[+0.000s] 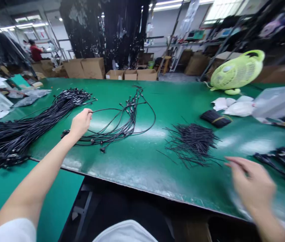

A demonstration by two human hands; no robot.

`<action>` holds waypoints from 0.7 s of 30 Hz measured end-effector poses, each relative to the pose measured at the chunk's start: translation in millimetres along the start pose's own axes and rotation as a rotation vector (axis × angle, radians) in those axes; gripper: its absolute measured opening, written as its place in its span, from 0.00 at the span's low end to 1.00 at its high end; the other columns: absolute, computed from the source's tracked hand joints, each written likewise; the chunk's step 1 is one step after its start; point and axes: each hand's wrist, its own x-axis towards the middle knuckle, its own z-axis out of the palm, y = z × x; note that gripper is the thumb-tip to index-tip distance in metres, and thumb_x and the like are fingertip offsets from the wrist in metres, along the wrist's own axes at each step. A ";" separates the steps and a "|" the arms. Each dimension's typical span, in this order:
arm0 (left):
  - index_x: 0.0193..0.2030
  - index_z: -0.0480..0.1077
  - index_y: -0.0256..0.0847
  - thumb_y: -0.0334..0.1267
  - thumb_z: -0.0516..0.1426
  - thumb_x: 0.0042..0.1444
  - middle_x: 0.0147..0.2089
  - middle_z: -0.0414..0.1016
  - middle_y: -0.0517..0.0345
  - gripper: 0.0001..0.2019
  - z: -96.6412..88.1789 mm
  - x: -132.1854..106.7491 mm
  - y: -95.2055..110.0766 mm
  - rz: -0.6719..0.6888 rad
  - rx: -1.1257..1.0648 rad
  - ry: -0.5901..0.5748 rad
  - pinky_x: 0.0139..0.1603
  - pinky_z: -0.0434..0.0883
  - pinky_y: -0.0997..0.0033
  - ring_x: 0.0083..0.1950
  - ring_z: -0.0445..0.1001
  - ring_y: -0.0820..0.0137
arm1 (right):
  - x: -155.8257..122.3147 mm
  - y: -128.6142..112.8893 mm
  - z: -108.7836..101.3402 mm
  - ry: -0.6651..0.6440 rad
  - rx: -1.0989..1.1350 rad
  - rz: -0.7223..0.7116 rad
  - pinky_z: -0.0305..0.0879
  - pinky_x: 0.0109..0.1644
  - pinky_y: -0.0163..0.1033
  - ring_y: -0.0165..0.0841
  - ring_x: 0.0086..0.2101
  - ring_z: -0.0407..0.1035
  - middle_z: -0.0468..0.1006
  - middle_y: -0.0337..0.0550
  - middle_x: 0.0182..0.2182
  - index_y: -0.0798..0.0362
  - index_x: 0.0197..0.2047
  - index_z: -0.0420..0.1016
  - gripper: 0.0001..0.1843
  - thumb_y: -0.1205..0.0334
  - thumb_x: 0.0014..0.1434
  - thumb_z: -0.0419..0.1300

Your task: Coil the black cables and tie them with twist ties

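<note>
My left hand is closed in a pinch on a black cable, part of a loose group of cables with small connectors at their ends. On the right, my right hand, a little blurred, pinches the end of a thin black tie. That hand is just right of a heap of short black ties lying on the green table. A few ties lie scattered around the heap. Left of my left hand stretches a large bundle of black cables.
A banded black bundle lies behind the heap. A light green fan stands at the back right, near a clear plastic bin. More dark cables lie far right. Cardboard boxes stand beyond the table.
</note>
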 end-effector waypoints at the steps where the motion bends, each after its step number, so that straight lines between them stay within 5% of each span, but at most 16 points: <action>1: 0.49 0.69 0.39 0.39 0.46 0.64 0.37 0.76 0.55 0.14 -9.7 -7.5 18.5 0.036 -0.066 -0.020 0.42 0.64 0.70 0.38 0.72 0.65 | 0.1 -30.9 6.7 -0.029 0.181 -0.058 0.67 0.45 0.52 0.44 0.41 0.72 0.77 0.50 0.37 0.37 0.42 0.76 0.13 0.53 0.64 0.51; 3: 0.42 0.72 0.42 0.42 0.49 0.62 0.32 0.76 0.59 0.12 -28.1 -31.7 58.5 0.088 -0.216 -0.201 0.36 0.64 0.72 0.31 0.70 0.68 | 3.7 -101.9 27.0 -0.193 0.453 -0.203 0.68 0.50 0.51 0.41 0.44 0.72 0.76 0.46 0.42 0.40 0.49 0.73 0.12 0.59 0.63 0.54; 6: 0.49 0.72 0.44 0.44 0.51 0.60 0.28 0.75 0.63 0.15 -56.2 -83.9 104.9 0.113 -0.438 -0.523 0.29 0.64 0.74 0.26 0.68 0.70 | 16.9 -202.6 68.5 -0.532 0.592 -0.407 0.70 0.48 0.44 0.33 0.40 0.72 0.67 0.53 0.57 0.50 0.64 0.60 0.27 0.60 0.63 0.56; 8: 0.52 0.73 0.46 0.46 0.52 0.61 0.26 0.74 0.62 0.16 -76.5 -120.2 110.8 0.101 -0.503 -0.691 0.28 0.65 0.75 0.27 0.70 0.69 | 30.0 -247.4 96.9 -0.732 0.494 -0.573 0.70 0.45 0.38 0.32 0.39 0.72 0.74 0.49 0.48 0.52 0.54 0.71 0.17 0.60 0.62 0.59; 10: 0.54 0.72 0.49 0.48 0.55 0.58 0.26 0.74 0.61 0.18 -96.8 -150.4 92.0 0.000 -0.527 -0.754 0.28 0.66 0.74 0.28 0.71 0.68 | 48.3 -267.2 119.2 -0.803 0.379 -0.615 0.68 0.40 0.34 0.32 0.35 0.72 0.77 0.43 0.35 0.53 0.37 0.77 0.06 0.60 0.58 0.63; 12: 0.55 0.72 0.50 0.50 0.58 0.55 0.25 0.72 0.61 0.22 -114.2 -170.6 54.9 -0.178 -0.545 -0.746 0.22 0.65 0.74 0.23 0.67 0.68 | 73.4 -263.4 129.1 -0.728 0.326 -0.545 0.66 0.42 0.33 0.32 0.36 0.72 0.77 0.42 0.32 0.54 0.32 0.76 0.04 0.64 0.59 0.62; 16: 0.40 0.76 0.44 0.51 0.61 0.52 0.21 0.66 0.62 0.15 -127.1 -180.4 -17.7 -0.486 -0.683 -0.546 0.21 0.62 0.78 0.22 0.62 0.73 | 128.8 -216.4 102.0 -0.424 0.279 -0.332 0.60 0.57 0.42 0.34 0.52 0.65 0.73 0.51 0.47 0.59 0.47 0.74 0.17 0.66 0.69 0.44; 18: 0.34 0.73 0.42 0.49 0.61 0.54 0.19 0.61 0.64 0.12 -119.6 -175.2 -28.8 -0.553 -0.939 -0.413 0.22 0.61 0.80 0.21 0.58 0.76 | 143.8 -191.1 72.0 -0.317 0.224 -0.295 0.57 0.58 0.51 0.41 0.55 0.62 0.72 0.54 0.48 0.56 0.46 0.74 0.17 0.60 0.70 0.46; 21: 0.27 0.66 0.39 0.44 0.63 0.51 0.21 0.60 0.64 0.13 -93.4 -158.9 -14.4 -0.614 -1.380 -0.293 0.18 0.58 0.81 0.21 0.56 0.78 | 138.0 -157.1 29.7 -0.199 -0.072 -0.426 0.60 0.51 0.52 0.48 0.57 0.60 0.73 0.57 0.48 0.52 0.42 0.77 0.17 0.55 0.68 0.49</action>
